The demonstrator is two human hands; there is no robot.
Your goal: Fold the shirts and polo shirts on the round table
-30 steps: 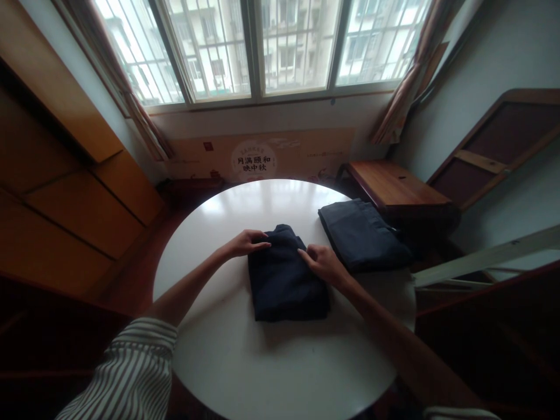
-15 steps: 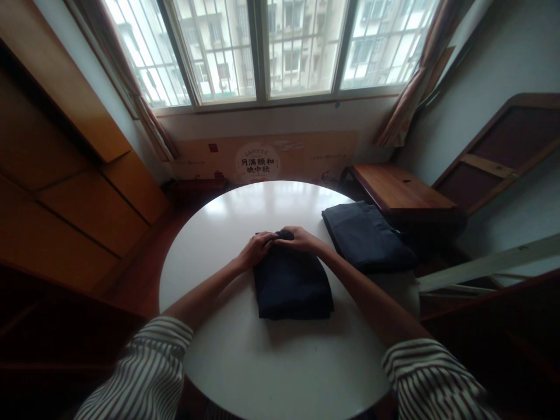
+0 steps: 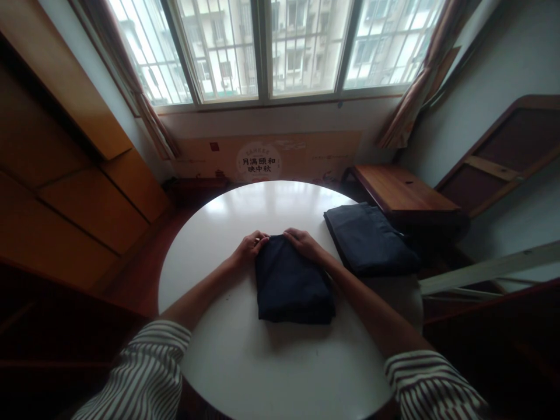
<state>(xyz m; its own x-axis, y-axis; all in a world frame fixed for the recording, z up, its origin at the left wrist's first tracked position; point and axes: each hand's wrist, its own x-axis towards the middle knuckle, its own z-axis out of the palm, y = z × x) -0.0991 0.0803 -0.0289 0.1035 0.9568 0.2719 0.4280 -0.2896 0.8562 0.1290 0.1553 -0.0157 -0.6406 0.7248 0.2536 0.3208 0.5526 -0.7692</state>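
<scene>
A folded dark navy garment (image 3: 292,286) lies flat on the round white table (image 3: 205,344) in front of me; which kind of clothing it is I cannot tell. My left hand (image 3: 252,246) is closed at its far left corner, thumb and fingers pinching the edge. At the far right corner my right hand (image 3: 304,242) grips the cloth, with its fingers bent over the far edge. The far edge between the two hands looks straight and smooth. Beyond my right forearm rests a second folded dark garment (image 3: 370,239), which neither hand touches.
Behind the table at the right stands a low wooden table (image 3: 406,186). A pale wooden bar (image 3: 485,269) juts in from the right. Wooden cabinets (image 3: 87,210) line the left side, and a barred window (image 3: 301,52) is at the back.
My hands have moved apart from the middle of the garment's far edge to its two corners. The bunched cloth there now lies flat. The second garment stays in place.
</scene>
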